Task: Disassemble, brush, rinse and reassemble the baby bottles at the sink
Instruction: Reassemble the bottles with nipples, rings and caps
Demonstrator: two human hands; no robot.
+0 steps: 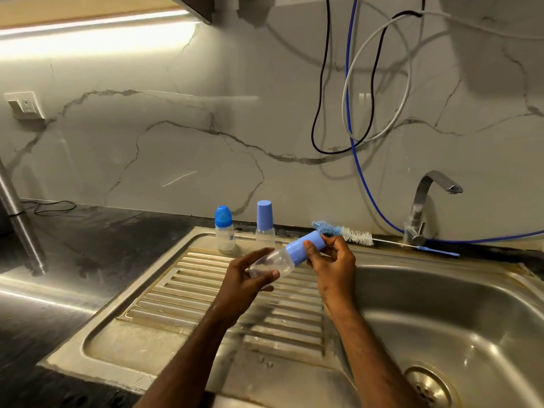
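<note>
I hold a clear baby bottle (279,262) tilted on its side above the ribbed draining board (206,290). My left hand (244,278) grips its clear body. My right hand (332,260) is closed around its pale blue cap (300,248). Two more bottles stand upright at the back of the draining board: a short one with a bright blue domed cap (224,229) and a taller one with a pale blue cap (265,223). A blue and white bottle brush (347,232) lies along the sink's back rim.
The steel sink basin (459,313) with its drain (428,387) lies to the right. A chrome tap (426,201) stands behind it. Black, white and blue cables (350,113) hang down the marble wall. A metal pole (17,219) rises from the dark counter at left.
</note>
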